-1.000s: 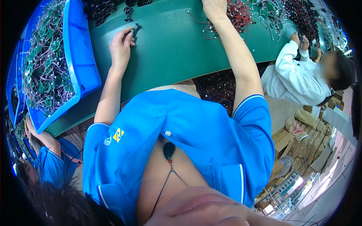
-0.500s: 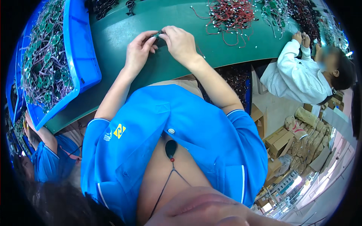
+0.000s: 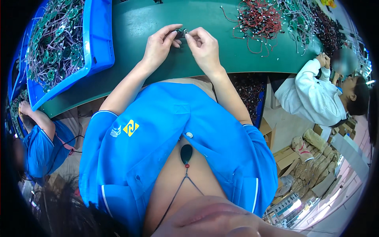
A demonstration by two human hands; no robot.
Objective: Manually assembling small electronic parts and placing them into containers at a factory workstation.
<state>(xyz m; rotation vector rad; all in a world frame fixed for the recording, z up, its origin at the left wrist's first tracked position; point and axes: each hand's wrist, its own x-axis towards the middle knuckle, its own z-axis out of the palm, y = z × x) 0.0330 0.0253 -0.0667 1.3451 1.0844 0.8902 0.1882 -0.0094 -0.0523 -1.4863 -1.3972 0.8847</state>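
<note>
Over the green table, my left hand [image 3: 160,45] is closed, pinching a small dark part [image 3: 179,34] between thumb and fingertips. My right hand [image 3: 204,48] is closed too, its thumb and forefinger pinched at a small round silvery piece [image 3: 185,31] right beside the dark part. The two sets of fingertips are close together with a narrow gap between them. Whether the two pieces are joined is too small to tell.
A blue bin [image 3: 98,35] heaped with green circuit boards [image 3: 55,47] and pale wires stands to the left. Red-wired parts [image 3: 258,19] and wired green boards [image 3: 300,21] lie at right on the table [image 3: 158,12]. Co-workers sit on both sides; cardboard boxes [image 3: 286,158] stand at lower right.
My hands have drawn slightly apart, and the round silvery piece now shows between the fingertips. The whole view has shifted a little.
</note>
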